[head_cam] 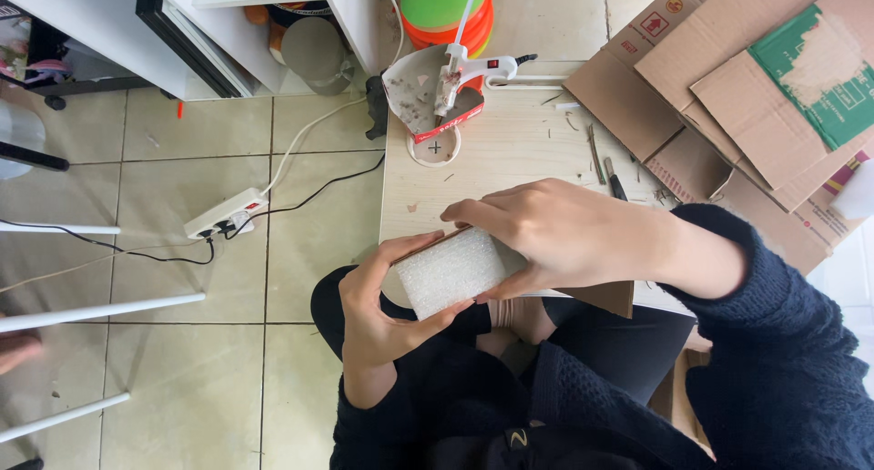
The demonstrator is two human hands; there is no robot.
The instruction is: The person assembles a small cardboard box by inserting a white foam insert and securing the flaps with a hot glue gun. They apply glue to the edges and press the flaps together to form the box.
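Observation:
A white foam block (450, 271) with a brown cardboard piece (601, 297) against it is held over my lap at the near edge of a low pale wooden board (510, 151). My left hand (382, 311) grips the block from the left and below, thumb along its underside. My right hand (555, 238) lies across the block's top and right side, fingers pressing on it. Dark sleeves cover both arms.
A white glue gun (469, 72) rests on a scrap-strewn plate at the board's far end, beside a stack of orange and green cones (443, 10). Flattened cardboard sheets (728, 79) lie right. A white power strip (224, 213) and cords cross the tiled floor left.

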